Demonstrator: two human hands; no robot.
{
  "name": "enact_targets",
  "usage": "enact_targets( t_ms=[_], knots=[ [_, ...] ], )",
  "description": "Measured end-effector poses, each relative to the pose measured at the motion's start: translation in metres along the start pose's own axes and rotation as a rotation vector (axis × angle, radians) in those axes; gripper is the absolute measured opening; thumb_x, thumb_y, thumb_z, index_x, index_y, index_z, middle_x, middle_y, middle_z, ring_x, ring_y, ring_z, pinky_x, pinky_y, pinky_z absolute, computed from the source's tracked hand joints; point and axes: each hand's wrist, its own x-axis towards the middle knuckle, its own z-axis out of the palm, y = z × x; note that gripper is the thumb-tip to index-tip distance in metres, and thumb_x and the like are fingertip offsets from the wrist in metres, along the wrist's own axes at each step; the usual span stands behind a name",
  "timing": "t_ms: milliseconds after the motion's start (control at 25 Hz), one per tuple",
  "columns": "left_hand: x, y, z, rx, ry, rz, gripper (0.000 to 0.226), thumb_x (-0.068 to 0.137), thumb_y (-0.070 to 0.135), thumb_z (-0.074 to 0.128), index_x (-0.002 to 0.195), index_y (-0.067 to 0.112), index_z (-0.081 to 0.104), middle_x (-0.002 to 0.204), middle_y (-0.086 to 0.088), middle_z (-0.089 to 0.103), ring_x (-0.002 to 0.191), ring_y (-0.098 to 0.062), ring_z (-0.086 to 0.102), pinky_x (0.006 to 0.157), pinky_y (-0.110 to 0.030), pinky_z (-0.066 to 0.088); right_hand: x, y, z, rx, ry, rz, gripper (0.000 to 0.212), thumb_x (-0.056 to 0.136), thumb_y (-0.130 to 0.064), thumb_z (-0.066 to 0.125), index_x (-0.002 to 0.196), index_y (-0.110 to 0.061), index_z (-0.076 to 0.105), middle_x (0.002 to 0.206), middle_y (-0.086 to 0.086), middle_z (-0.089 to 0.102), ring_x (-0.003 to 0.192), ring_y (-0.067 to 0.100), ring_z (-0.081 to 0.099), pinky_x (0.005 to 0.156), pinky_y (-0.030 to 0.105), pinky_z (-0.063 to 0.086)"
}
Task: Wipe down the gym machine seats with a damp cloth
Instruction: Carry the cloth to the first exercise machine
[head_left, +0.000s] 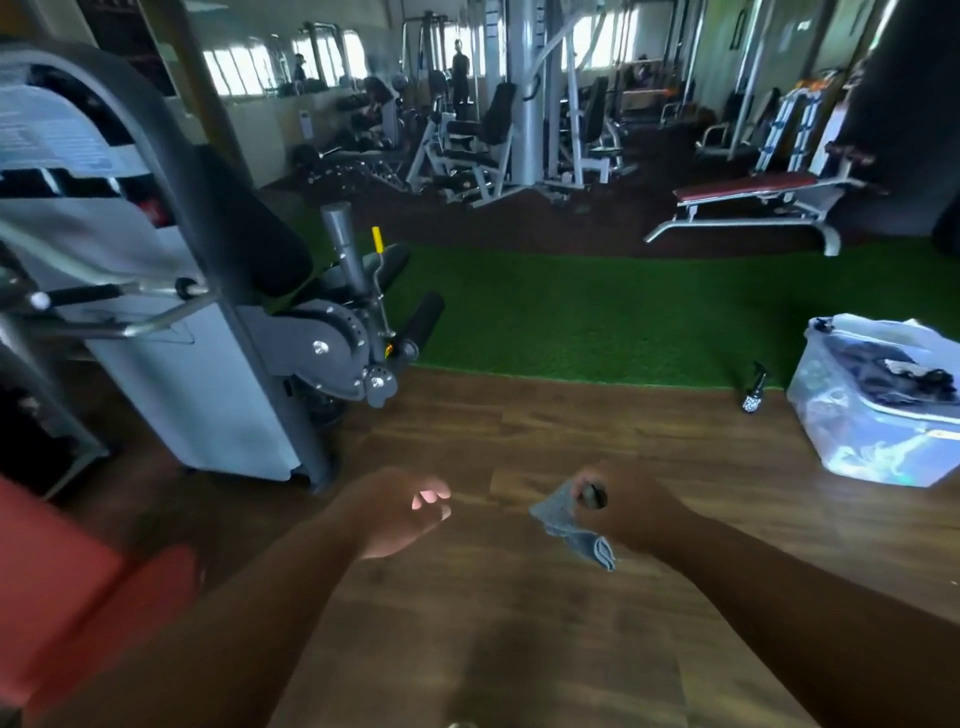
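My right hand (618, 506) grips a small grey cloth (574, 530), which hangs down from my fingers over the wooden floor. To its left my left hand (402, 512) is held out with loosely curled fingers and holds nothing. A red padded seat (67, 582) fills the bottom left corner, left of my left forearm. A grey gym machine (208, 312) with black pads stands at the left. Further back on the right is a red-topped bench (748, 187).
A clear plastic tub (878, 415) holding dark items sits on the floor at the right, with a small spray bottle (753, 389) beside it. Green turf (597, 317) lies beyond the wooden floor. More machines and a distant person stand at the back.
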Motion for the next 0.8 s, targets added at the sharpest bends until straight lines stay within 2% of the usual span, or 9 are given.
enact_targets(
  t_ms=[80,200,280,400,520,640,800],
  knots=[
    [0.069,-0.002,-0.02,0.0,-0.015,0.048,0.029,0.091,0.053,0.057,0.117,0.043,0.064,0.107,0.02,0.065,0.096,0.003,0.06,0.09,-0.029,0.051,0.048,0.015,-0.016,0.051,0.019,0.056,0.012,0.069,-0.036,0.067,0.081,-0.037,0.064,0.08,-0.009,0.067,0.073,0.009,0.062,0.064,0.028,0.047],
    [0.172,0.007,-0.045,-0.001,-0.059,0.119,0.028,0.091,0.052,0.059,0.117,0.043,0.064,0.108,0.02,0.064,0.097,0.003,0.059,0.089,-0.028,0.05,0.113,0.04,-0.046,0.04,0.033,0.112,0.02,0.072,-0.029,0.072,0.09,-0.037,0.064,0.087,-0.009,0.067,0.08,0.012,0.062,0.066,0.022,0.044],
    [0.235,0.02,-0.058,0.005,-0.088,0.174,0.028,0.091,0.051,0.059,0.117,0.042,0.064,0.107,0.02,0.063,0.096,0.004,0.059,0.083,-0.024,0.048,0.151,0.06,-0.069,0.058,0.069,0.144,0.025,0.074,-0.025,0.075,0.091,-0.039,0.064,0.093,-0.011,0.066,0.083,0.008,0.06,0.068,0.019,0.044],
    [0.328,0.04,-0.065,0.02,-0.105,0.209,0.027,0.09,0.052,0.061,0.116,0.042,0.064,0.106,0.021,0.063,0.095,0.005,0.059,0.081,-0.021,0.047,0.212,0.096,-0.105,0.069,0.105,0.181,0.026,0.075,-0.021,0.075,0.088,-0.041,0.064,0.094,-0.011,0.066,0.083,0.009,0.062,0.072,0.024,0.048],
    [0.417,0.059,-0.064,0.021,-0.08,0.216,0.03,0.09,0.052,0.06,0.118,0.041,0.064,0.108,0.021,0.064,0.094,0.005,0.06,0.086,-0.028,0.051,0.287,0.141,-0.143,0.013,0.061,0.123,0.025,0.076,-0.022,0.074,0.09,-0.041,0.064,0.092,-0.013,0.068,0.083,0.006,0.063,0.072,0.023,0.048],
    [0.501,0.075,-0.066,-0.005,-0.064,0.165,0.03,0.091,0.051,0.06,0.118,0.04,0.064,0.105,0.023,0.061,0.092,0.005,0.058,0.081,-0.025,0.048,0.377,0.181,-0.19,-0.073,0.015,0.06,0.021,0.079,-0.025,0.073,0.09,-0.04,0.063,0.087,-0.017,0.065,0.077,-0.002,0.057,0.068,0.025,0.042],
    [0.585,0.083,-0.081,-0.098,-0.004,0.099,0.029,0.091,0.047,0.064,0.117,0.036,0.066,0.102,0.02,0.064,0.089,0.006,0.06,0.078,-0.021,0.049,0.485,0.201,-0.237,-0.15,-0.08,-0.029,0.019,0.084,-0.021,0.069,0.103,-0.025,0.069,0.096,-0.01,0.064,0.085,0.008,0.058,0.07,0.023,0.044]
  ],
)
